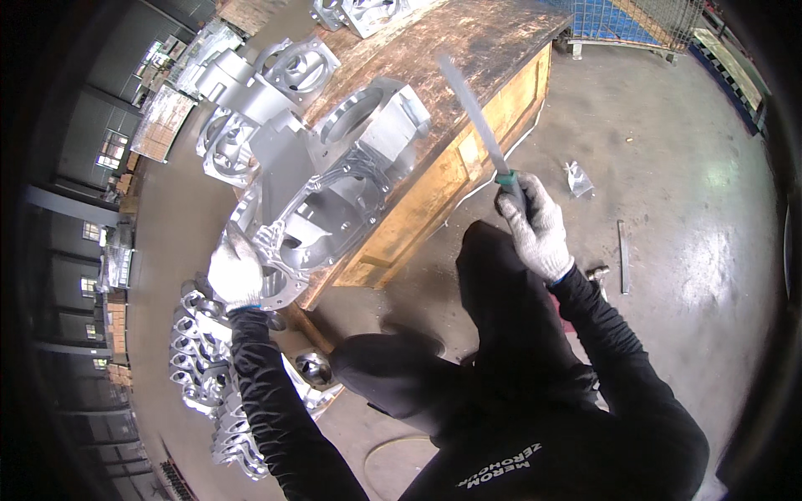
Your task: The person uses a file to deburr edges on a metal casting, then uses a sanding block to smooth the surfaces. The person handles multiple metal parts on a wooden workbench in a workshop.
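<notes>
My right hand, in a white knit glove, grips a long flat file by its green-collared handle end. The blade points up and away, over the bench's near edge, apart from any part. My left hand, gloved too, holds the left rim of a large silver metal casting; bright glare hides some of its fingers. This casting has wide round openings and ribs, and rests at the corner of a worn wooden bench.
More castings stand further back on the bench. Smaller silver castings are piled low at the left. On the floor to the right lie a clear plastic bag, a metal strip and a small metal tool. A wire cage stands beyond.
</notes>
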A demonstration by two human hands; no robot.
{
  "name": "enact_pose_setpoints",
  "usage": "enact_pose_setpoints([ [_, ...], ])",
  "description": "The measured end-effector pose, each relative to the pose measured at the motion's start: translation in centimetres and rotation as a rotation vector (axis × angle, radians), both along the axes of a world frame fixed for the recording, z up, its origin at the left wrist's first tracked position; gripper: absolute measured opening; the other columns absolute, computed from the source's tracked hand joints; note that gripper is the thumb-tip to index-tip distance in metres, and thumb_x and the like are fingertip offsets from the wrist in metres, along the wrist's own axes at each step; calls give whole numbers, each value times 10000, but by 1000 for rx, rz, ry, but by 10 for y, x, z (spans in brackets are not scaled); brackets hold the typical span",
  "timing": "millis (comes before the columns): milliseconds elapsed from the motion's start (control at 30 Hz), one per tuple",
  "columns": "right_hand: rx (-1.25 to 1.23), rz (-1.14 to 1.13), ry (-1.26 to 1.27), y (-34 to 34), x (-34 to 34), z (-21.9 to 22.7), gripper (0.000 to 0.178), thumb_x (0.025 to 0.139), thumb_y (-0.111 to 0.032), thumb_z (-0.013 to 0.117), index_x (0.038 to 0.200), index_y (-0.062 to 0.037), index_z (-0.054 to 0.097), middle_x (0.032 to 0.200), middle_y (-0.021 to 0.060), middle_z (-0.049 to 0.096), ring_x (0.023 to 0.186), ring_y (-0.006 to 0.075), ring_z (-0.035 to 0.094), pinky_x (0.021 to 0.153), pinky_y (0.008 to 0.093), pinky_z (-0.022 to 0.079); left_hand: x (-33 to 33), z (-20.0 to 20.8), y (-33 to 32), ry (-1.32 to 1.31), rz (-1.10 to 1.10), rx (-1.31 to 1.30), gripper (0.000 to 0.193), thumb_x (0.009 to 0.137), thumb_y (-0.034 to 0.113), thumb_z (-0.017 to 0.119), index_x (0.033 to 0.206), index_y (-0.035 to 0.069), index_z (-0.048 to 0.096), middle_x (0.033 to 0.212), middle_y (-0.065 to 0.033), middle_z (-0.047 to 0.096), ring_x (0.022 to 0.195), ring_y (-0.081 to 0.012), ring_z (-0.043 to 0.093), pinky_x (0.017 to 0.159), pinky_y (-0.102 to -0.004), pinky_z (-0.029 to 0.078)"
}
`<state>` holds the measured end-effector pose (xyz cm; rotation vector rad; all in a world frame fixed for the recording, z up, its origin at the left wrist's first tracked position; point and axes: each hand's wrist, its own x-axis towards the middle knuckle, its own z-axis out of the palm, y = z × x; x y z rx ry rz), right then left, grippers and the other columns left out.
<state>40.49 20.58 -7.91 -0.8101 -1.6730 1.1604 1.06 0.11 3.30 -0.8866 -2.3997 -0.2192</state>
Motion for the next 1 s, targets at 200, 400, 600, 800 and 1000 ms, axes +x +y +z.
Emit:
enact_pose_setpoints([
  [200,59,96,-209,15,-26,-63,264,991,-163,617,1209,-15,596,1054,279,669,1011,476,660,831,495,545,-11,-9,-4,-11,-71,60,430,1052,363,495,1015,4,729,925,-264,708,851,-467,678,770,-530,544],
  [400,-145,86,-115,13,-62,-107,254,1024,-216,581,1166,-5,596,935,289,663,918,500,661,744,510,530,-31,-18,-22,185,-177,5,322,1010,262,556,1082,-14,706,887,-232,691,772,-406,660,677,-480,547],
  [600,-150,102,-112,8,-75,-114,207,1024,-214,587,1101,-24,612,884,266,662,853,489,664,684,499,525,-50,-26,-30,-51,-221,227,399,1080,324,542,1046,-42,698,787,-110,625,637,-189,536,560,-342,448],
  [800,-16,69,-60,22,-81,-111,182,998,-188,601,1085,-29,613,827,259,651,793,493,652,641,491,517,-47,-27,-37,-106,-102,245,315,1071,198,513,1069,-71,678,902,-250,677,786,-391,656,701,-457,515],
  [1000,-89,103,-155,17,-65,-96,186,984,-191,619,1071,-27,608,802,262,643,786,487,653,640,498,514,-25,-18,-21,-168,-156,302,327,1091,192,487,1113,-76,672,907,-224,680,760,-310,651,697,-412,511],
])
